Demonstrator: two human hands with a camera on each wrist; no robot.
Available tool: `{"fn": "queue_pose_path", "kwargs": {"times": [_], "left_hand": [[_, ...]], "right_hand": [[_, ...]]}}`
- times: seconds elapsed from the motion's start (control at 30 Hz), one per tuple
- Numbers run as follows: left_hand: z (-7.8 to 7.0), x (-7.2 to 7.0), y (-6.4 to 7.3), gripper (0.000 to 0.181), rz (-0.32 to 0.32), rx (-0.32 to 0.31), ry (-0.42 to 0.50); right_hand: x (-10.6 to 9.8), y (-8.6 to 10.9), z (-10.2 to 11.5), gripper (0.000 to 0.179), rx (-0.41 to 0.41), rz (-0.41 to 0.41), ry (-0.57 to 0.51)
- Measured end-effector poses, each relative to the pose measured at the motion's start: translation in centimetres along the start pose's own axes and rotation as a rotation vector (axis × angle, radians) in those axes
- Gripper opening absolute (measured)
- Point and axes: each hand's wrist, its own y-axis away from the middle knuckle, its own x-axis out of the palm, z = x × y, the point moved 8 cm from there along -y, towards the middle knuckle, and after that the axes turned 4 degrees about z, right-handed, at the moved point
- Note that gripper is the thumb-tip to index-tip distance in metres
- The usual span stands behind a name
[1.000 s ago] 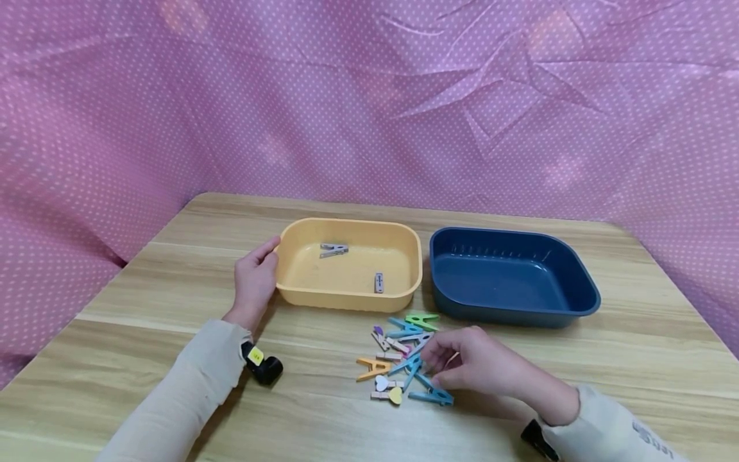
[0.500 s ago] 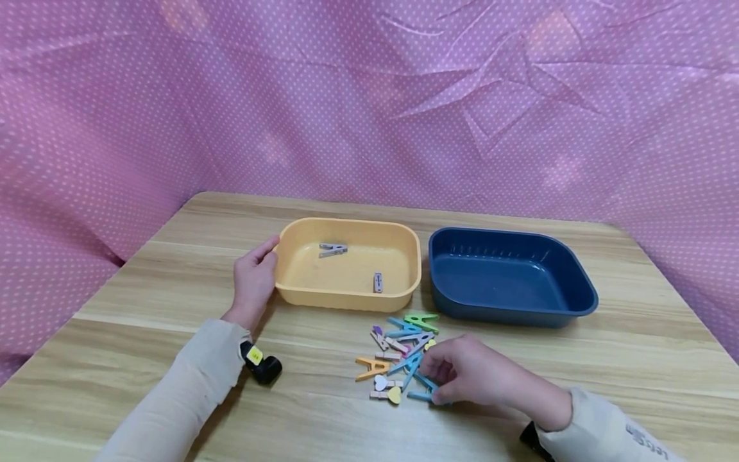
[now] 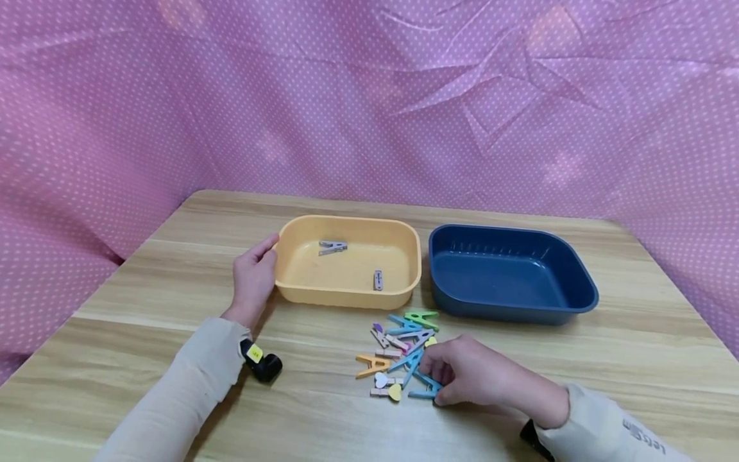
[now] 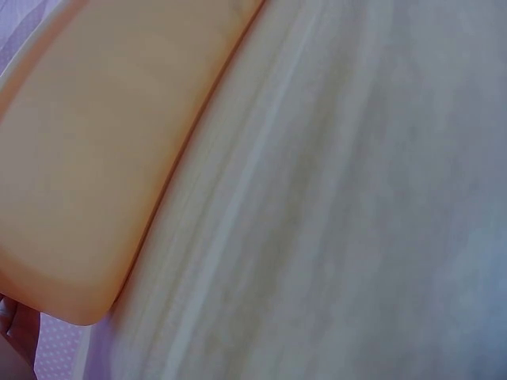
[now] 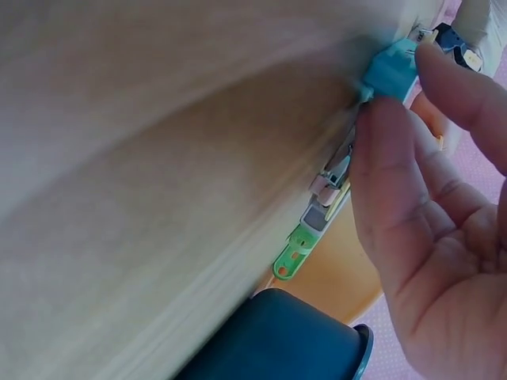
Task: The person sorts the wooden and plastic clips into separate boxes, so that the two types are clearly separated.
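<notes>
My right hand (image 3: pixel 476 372) pinches a blue clothespin (image 3: pixel 425 389) at the near right of a loose pile. Up close in the right wrist view, thumb and forefinger stand on either side of that clothespin's end. The pile also has an orange clothespin (image 3: pixel 373 366), a green one (image 3: pixel 423 319), a grey one, more blue ones, and small wooden pegs with hearts, such as a yellow heart peg (image 3: pixel 394 392). My left hand (image 3: pixel 253 276) rests against the outer left end of a yellow tub (image 3: pixel 346 299), its fingertips at the rim. Two grey clothespins (image 3: pixel 333 247) lie inside.
A dark blue tub (image 3: pixel 508 314) stands right of the yellow one, a narrow gap between them. Both sit on a wood-grain table (image 3: pixel 323 410), behind the pile. Pink dotted cloth (image 3: pixel 369 109) hangs around the table's back and sides.
My right hand has lowered slightly toward the near blue clothespin, its thumb and forefinger now at the clothespin's end. The left hand and both tubs keep their places.
</notes>
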Motion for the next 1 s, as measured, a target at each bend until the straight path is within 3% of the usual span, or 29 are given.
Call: {"fn": "queue_pose_path", "kwargs": {"times": [0.23, 1.0], "left_hand": [[-0.2, 0.0, 0.0, 0.038, -0.002, -0.007, -0.003], [-0.3, -0.1, 0.0, 0.038, -0.002, 0.014, -0.004]], "right_hand": [[-0.1, -0.2, 0.2, 0.024, 0.012, -0.007, 0.026], [-1.1, 0.2, 1.1, 0.024, -0.061, -0.118, 0.022]]}}
